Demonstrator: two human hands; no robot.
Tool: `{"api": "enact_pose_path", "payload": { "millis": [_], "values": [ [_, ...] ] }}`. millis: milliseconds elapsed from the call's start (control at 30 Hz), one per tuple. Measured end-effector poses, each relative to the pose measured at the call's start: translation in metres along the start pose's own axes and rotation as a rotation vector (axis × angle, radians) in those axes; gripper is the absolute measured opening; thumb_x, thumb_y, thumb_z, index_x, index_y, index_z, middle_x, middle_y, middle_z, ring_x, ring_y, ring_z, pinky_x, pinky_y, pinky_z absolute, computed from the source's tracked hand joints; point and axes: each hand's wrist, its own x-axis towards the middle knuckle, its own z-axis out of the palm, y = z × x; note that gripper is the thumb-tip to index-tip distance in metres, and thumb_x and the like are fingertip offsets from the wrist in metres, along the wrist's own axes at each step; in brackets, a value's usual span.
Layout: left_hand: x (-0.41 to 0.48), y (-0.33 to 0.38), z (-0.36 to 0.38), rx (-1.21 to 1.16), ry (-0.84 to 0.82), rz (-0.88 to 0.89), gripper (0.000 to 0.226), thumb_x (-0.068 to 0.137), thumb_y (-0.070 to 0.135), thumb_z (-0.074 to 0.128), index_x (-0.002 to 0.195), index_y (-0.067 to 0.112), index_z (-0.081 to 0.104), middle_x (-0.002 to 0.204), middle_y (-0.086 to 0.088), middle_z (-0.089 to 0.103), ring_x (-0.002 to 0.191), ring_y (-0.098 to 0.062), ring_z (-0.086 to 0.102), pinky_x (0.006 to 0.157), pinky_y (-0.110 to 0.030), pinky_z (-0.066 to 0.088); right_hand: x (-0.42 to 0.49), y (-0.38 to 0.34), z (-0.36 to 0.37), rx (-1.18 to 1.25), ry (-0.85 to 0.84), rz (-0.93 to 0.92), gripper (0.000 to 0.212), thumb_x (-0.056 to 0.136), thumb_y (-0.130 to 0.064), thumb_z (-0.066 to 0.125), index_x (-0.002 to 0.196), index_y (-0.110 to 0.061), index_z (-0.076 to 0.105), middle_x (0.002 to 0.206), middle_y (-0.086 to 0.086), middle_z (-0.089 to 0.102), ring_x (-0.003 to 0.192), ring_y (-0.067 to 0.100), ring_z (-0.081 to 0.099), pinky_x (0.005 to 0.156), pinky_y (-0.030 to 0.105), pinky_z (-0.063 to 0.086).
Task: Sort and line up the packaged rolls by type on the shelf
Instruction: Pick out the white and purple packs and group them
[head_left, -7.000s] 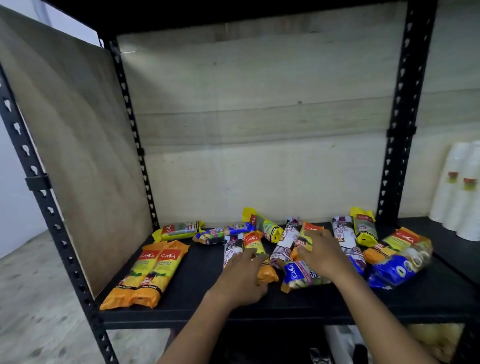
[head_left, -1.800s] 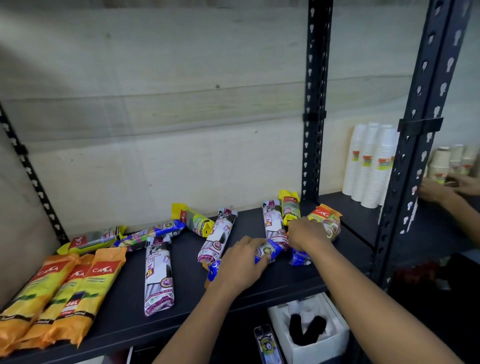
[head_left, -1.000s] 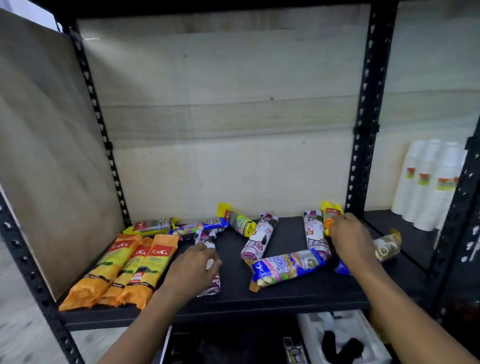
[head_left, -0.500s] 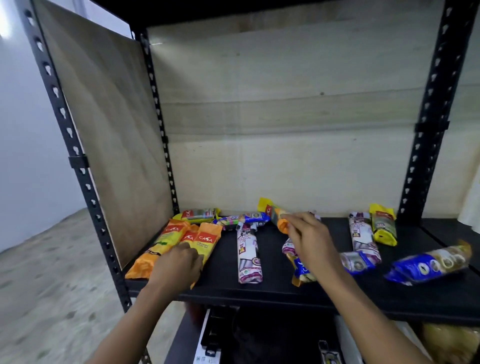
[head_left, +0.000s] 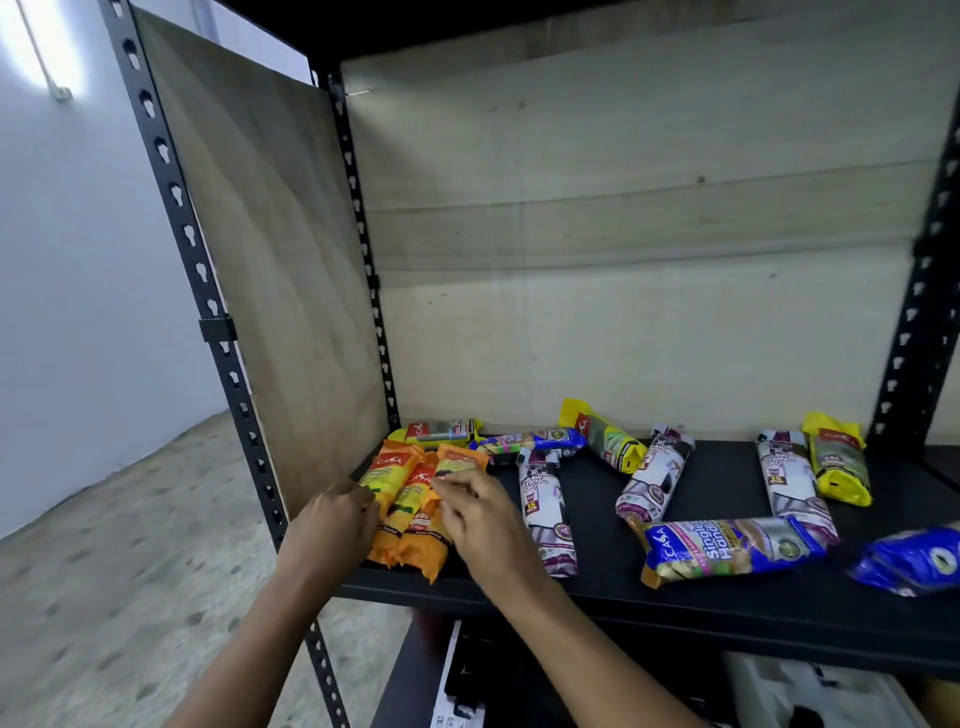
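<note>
1. My left hand (head_left: 332, 525) sits at the left edge of the orange rolls (head_left: 410, 506), fingers curled loosely against the outermost pack; I cannot tell whether it grips or only presses.
2. My right hand (head_left: 480, 514) lies over the right side of the same group, fingers half bent and touching the top of the nearest pack, nothing lifted.
3. The three orange rolls lie side by side at the front left of the black shelf (head_left: 727, 597), glossy crinkled plastic with red "CASA" labels.
4. Just right of them is a white-and-purple roll (head_left: 545, 514) reading "DRAW STRING BAG"; two more of that type (head_left: 655, 475) (head_left: 795, 480) lie further right, well apart.
5. A blue roll (head_left: 732, 548) reads "CASA Single Handle" and lies crosswise near the front; another blue pack (head_left: 914, 561) is blurred at the right edge.
6. Yellow-ended rolls (head_left: 605, 436) (head_left: 839, 465) and a small one (head_left: 439, 431) rest toward the back, by a multicoloured roll (head_left: 530, 441).
7. The side panel (head_left: 270, 270) is grained wood.
</note>
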Motion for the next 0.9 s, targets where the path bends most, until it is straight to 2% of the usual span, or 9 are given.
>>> {"api": "enact_pose_path", "payload": {
  "millis": [100,233,400,600,767,900],
  "values": [
    [0.0,-0.012,0.01,0.014,0.016,0.047,0.019,0.096,0.029,0.056,0.094,0.019,0.072,0.098,-0.002,0.065,0.083,-0.027,0.068,0.06,-0.032,0.047,-0.003,-0.012,0.025,0.018,-0.034,-0.01,0.034,0.093,-0.014,0.066,0.126,-0.019,0.069,0.119,0.001,0.058,0.115,0.016,0.054,0.084,0.028,0.056],
    [-0.004,-0.021,0.022,-0.009,0.012,0.064,0.014,0.091,0.023,0.066,0.102,0.017,0.072,0.103,-0.005,0.067,0.082,-0.027,0.069,0.062,-0.034,0.054,-0.007,-0.02,0.043,0.033,-0.073,0.02,0.031,0.094,-0.019,0.065,0.124,-0.021,0.07,0.121,0.0,0.054,0.12,0.017,0.048,0.083,0.03,0.057],
    [-0.005,-0.02,0.028,-0.056,0.043,0.045,0.017,0.087,0.02,0.071,0.103,0.013,0.073,0.102,-0.008,0.067,0.084,-0.029,0.069,0.065,-0.035,0.054,-0.005,-0.02,0.048,0.067,-0.077,0.071,0.033,0.094,-0.028,0.064,0.124,-0.017,0.068,0.121,-0.002,0.05,0.118,0.013,0.048,0.087,0.028,0.054],
    [-0.009,-0.021,0.031,-0.15,0.095,0.022,0.018,0.084,0.015,0.076,0.102,0.014,0.075,0.102,-0.007,0.067,0.086,-0.028,0.068,0.064,-0.032,0.051,-0.002,-0.017,0.051,0.066,-0.104,0.064,0.033,0.094,-0.035,0.061,0.122,-0.019,0.069,0.121,-0.004,0.048,0.112,0.011,0.053,0.081,0.031,0.056],
    [-0.01,-0.026,0.034,-0.185,0.087,0.006,0.018,0.088,0.02,0.072,0.106,0.017,0.073,0.108,-0.004,0.066,0.091,-0.025,0.067,0.066,-0.033,0.052,-0.002,-0.02,0.048,0.027,-0.141,0.076,0.034,0.094,-0.038,0.061,0.124,-0.023,0.067,0.123,-0.007,0.047,0.108,0.011,0.055,0.076,0.034,0.058],
    [-0.007,-0.023,0.03,-0.165,0.044,-0.007,0.019,0.091,0.023,0.069,0.109,0.017,0.073,0.11,-0.004,0.066,0.093,-0.025,0.067,0.069,-0.032,0.051,0.002,-0.025,0.035,0.064,-0.242,0.117,0.043,0.093,-0.046,0.061,0.132,-0.026,0.062,0.127,-0.009,0.043,0.113,0.013,0.053,0.083,0.039,0.056]
  ]
}}
